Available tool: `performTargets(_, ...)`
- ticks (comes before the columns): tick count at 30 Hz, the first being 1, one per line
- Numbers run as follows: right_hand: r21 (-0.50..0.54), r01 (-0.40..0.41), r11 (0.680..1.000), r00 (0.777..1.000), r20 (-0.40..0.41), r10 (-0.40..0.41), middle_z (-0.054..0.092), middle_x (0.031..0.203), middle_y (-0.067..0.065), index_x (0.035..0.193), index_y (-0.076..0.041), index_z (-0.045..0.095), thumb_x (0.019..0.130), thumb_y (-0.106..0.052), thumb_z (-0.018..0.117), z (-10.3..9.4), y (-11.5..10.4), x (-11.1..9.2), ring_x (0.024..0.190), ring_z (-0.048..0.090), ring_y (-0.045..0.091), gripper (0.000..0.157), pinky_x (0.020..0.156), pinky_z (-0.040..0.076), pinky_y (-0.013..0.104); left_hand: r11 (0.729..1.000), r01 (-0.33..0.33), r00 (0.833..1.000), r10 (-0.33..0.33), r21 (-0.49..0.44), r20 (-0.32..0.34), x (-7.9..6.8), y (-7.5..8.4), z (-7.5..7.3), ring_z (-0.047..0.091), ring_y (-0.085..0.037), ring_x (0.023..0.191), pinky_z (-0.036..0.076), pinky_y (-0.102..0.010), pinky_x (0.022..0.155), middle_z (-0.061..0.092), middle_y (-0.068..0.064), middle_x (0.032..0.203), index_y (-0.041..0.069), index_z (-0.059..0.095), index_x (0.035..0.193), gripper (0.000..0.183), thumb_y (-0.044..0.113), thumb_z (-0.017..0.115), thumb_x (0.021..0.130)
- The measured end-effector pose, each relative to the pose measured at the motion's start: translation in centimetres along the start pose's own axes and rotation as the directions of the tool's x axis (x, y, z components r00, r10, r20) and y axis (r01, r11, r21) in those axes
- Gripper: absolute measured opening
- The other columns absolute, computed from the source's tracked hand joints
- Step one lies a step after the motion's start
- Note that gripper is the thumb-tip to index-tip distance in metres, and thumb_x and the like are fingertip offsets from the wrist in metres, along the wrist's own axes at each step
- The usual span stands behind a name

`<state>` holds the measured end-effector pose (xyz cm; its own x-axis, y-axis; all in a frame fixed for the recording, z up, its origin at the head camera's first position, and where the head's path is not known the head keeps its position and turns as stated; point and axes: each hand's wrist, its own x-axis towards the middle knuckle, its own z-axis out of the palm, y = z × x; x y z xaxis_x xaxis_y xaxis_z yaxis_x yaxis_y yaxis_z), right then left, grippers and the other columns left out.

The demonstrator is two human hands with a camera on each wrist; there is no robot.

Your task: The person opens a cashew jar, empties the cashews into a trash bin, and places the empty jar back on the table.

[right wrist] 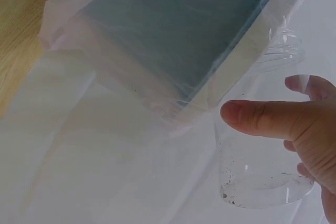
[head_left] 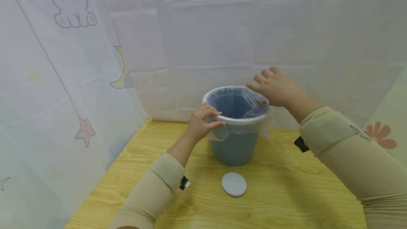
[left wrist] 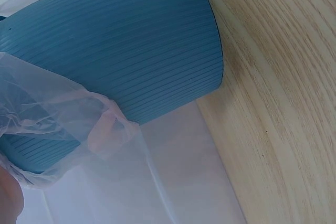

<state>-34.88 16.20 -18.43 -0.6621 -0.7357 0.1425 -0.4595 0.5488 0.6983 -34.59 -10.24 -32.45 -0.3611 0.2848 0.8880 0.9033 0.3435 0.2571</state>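
Note:
A blue bin [head_left: 234,148] with a white rim stands on the table, a thin clear bag [left wrist: 58,103] lining it and folded over its edge. My left hand [head_left: 203,119] grips the near left of the rim, fingers over the top and thumb outside. At the right side, my right hand [head_left: 275,86] holds a clear jar [right wrist: 257,171], its threaded neck by the bin's rim. A few dark specks cling near the jar's base. Just inside the rim lie brown bits [head_left: 261,102]; whether they are in the jar or on the bag, I cannot tell.
A round white disc [head_left: 234,184], like a lid, lies on the wood-grain table [head_left: 273,186] in front of the bin. Pale printed cloth [head_left: 203,38] hangs close behind the bin and along the left side.

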Motion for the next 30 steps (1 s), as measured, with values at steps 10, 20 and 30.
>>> performTargets(10,0.056,-0.032,0.998,0.999,0.007,0.031,0.045,0.130,0.018,0.138,-0.014,0.039,0.061,-0.029,0.085,-0.1,0.0,-0.3,0.116,0.040,0.040,0.090,0.097,0.029,0.057,1.000,-0.023,1.000,0.022,-0.018,-0.018,0.1,-0.1,0.0,0.058,-0.017,0.082,0.047,-0.025,0.074,0.065,-0.004,0.084,0.007,0.071,0.089,0.031,0.017,0.083,0.062)
performTargets(20,0.086,-0.092,0.992,0.996,0.025,0.090,0.046,0.129,0.019,0.139,-0.012,0.038,0.059,-0.038,0.084,0.4,0.4,-0.7,0.115,0.041,0.040,0.096,0.094,0.031,0.056,1.000,0.009,1.000,-0.008,-0.007,0.007,0.0,-0.3,-0.1,0.056,-0.011,0.084,0.047,-0.024,0.076,0.064,0.000,0.085,0.009,0.071,0.090,0.032,0.020,0.083,0.062)
performTargets(30,0.158,-0.133,0.978,0.991,0.000,0.134,0.046,0.129,0.018,0.140,-0.011,0.035,0.059,-0.040,0.084,1.3,0.7,-1.2,0.114,0.040,0.042,0.099,0.093,0.031,0.058,1.000,0.001,1.000,-0.001,-0.003,-0.003,0.0,-0.3,0.0,0.057,-0.015,0.083,0.046,-0.023,0.076,0.065,-0.002,0.084,0.008,0.071,0.089,0.032,0.019,0.084,0.061)
